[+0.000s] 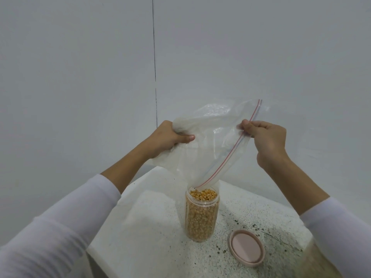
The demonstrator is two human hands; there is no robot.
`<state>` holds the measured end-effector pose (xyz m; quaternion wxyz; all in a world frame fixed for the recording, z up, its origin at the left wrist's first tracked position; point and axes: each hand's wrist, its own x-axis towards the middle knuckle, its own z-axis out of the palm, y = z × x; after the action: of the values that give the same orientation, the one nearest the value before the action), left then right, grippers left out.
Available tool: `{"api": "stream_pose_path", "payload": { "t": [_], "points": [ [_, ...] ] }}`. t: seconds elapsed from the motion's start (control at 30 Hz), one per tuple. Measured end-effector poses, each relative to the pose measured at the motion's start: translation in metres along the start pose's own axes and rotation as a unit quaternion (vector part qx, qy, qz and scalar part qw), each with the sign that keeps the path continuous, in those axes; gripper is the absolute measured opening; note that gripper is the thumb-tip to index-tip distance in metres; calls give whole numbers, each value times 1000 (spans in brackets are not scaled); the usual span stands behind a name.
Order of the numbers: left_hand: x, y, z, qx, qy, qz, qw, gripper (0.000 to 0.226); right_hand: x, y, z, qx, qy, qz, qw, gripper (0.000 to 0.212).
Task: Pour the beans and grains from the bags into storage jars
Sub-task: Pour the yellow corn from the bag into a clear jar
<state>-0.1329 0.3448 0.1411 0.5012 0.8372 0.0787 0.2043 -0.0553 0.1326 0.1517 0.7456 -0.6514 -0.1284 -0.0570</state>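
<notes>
A: Clear, crinkled zip bag [210, 141], thin film, red seal strip running slantwise. Held up over the jar, lowest corner dipping just into the mouth.

B: Gripped how?

A: Left hand [168, 138] bunched round the closed bottom end, thumb laid flat across the plastic. Right hand [265, 140] pinching the zip edge between thumb and curled fingers.

B: And the jar [201, 215]?

A: Round, upright, clear plastic, threaded rim, standing on the table [152, 233]. Packed almost to the brim with small yellow split grains [202, 194].

B: Anything left inside the bag?

A: Hard to tell; looks see-through and slack, no grains made out.

B: Hidden or cut off?

A: Far rim of the jar behind the bag corner. Both white sleeves cropped at the picture's edges. Table's near right corner blurred, yellowish.

B: Around it?

A: Pink round lid [247, 247], lying inner side up, near the jar's right, apart from it. Tabletop white, speckled with dark flecks. Plain pale wall [80, 67] behind, thin dark seam running down it.
</notes>
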Motion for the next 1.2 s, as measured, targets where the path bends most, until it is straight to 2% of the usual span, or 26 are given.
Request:
{"api": "stream_pose_path", "payload": {
  "t": [0.2,0.37,0.5,0.63,0.7,0.73,0.77,0.83,0.9,1.0,1.03,1.1,1.13,1.2],
  "points": [
    [-1,-1,-7,-18,11,0,1000,26,2,-8,7,-10,-18,-18,1000,9],
    [-1,-12,-14,-47,12,-4,999,37,5,-12,13,-22,-53,-26,998,12],
    [-2,-20,-19,-24,2,-7,1000,15,10,-14,18,-21,-74,-28,997,14],
    [-4,-36,-29,-22,19,-16,999,29,21,-11,26,-31,-71,-26,997,14],
    [-6,-43,-35,-35,36,-9,999,27,28,-6,29,-38,-66,-26,997,13],
    [-7,-45,-39,-31,42,-8,999,30,31,-3,32,-43,-65,-28,997,12],
    [-6,-50,-42,-20,46,-12,999,42,33,1,34,-50,-68,-29,996,10],
    [-5,-58,-49,-4,49,-21,999,79,36,7,39,-61,-76,-34,995,8],
    [-6,-62,-57,-29,38,-4,999,94,39,10,44,-66,-80,-32,994,9],
    [-8,-64,-65,-106,34,31,993,83,44,16,49,-73,-85,-20,994,11],
    [-6,-63,-68,-145,54,20,988,77,46,18,50,-78,-90,-16,993,12],
    [1,-64,-71,-204,114,5,972,49,47,20,51,-91,-102,-8,991,12],
    [5,-64,-74,-202,149,5,968,34,48,21,52,-95,-105,-5,990,11],
    [9,-65,-81,-218,205,-4,954,22,51,21,50,-95,-113,-6,989,10]
  ]
}}
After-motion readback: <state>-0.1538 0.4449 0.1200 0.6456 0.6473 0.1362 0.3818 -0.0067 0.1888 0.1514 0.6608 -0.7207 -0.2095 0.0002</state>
